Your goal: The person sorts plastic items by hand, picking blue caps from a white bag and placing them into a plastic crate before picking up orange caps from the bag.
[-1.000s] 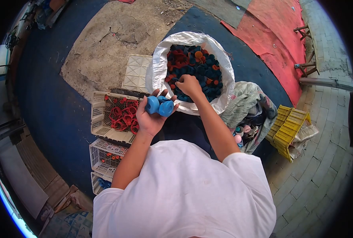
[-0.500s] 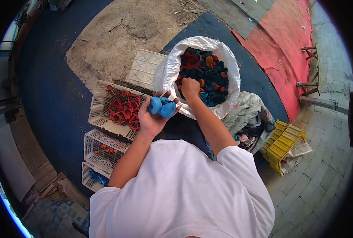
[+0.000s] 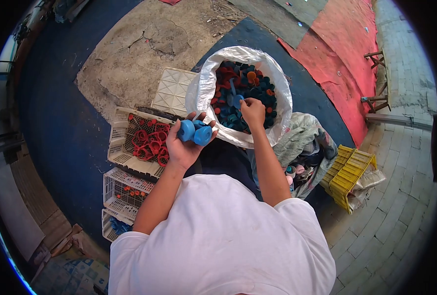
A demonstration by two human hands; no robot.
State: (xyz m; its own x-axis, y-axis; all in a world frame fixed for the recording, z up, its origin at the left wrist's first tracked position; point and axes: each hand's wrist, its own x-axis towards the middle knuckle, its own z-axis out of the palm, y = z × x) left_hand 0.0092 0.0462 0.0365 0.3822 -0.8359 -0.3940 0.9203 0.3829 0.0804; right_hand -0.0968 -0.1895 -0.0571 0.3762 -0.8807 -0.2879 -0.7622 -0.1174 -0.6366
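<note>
My left hand (image 3: pixel 183 150), palm up beside the bag's near left rim, cradles several blue plastic caps (image 3: pixel 202 135) with its fingers curled round them. Over the mouth of the white woven bag (image 3: pixel 206 81), my right hand (image 3: pixel 254 115) pinches a blue cap with a strap (image 3: pixel 237 101) between thumb and fingertips. Below it the bag is filled with dark teal, red and orange plastic caps (image 3: pixel 262 93). How many pieces lie in my left palm is partly hidden by the fingers.
At left stand a crate of red ring-shaped pieces (image 3: pixel 122 157), a crate with orange pieces (image 3: pixel 111 189) and one with blue pieces (image 3: pixel 108 231). A white crate lid (image 3: pixel 174 91) lies behind. Right are a cloth bundle (image 3: pixel 302 132) and yellow crates (image 3: pixel 349 174).
My right hand has come up out of the pile of caps and now holds a blue cap with a strap. My left hand keeps its blue caps.
</note>
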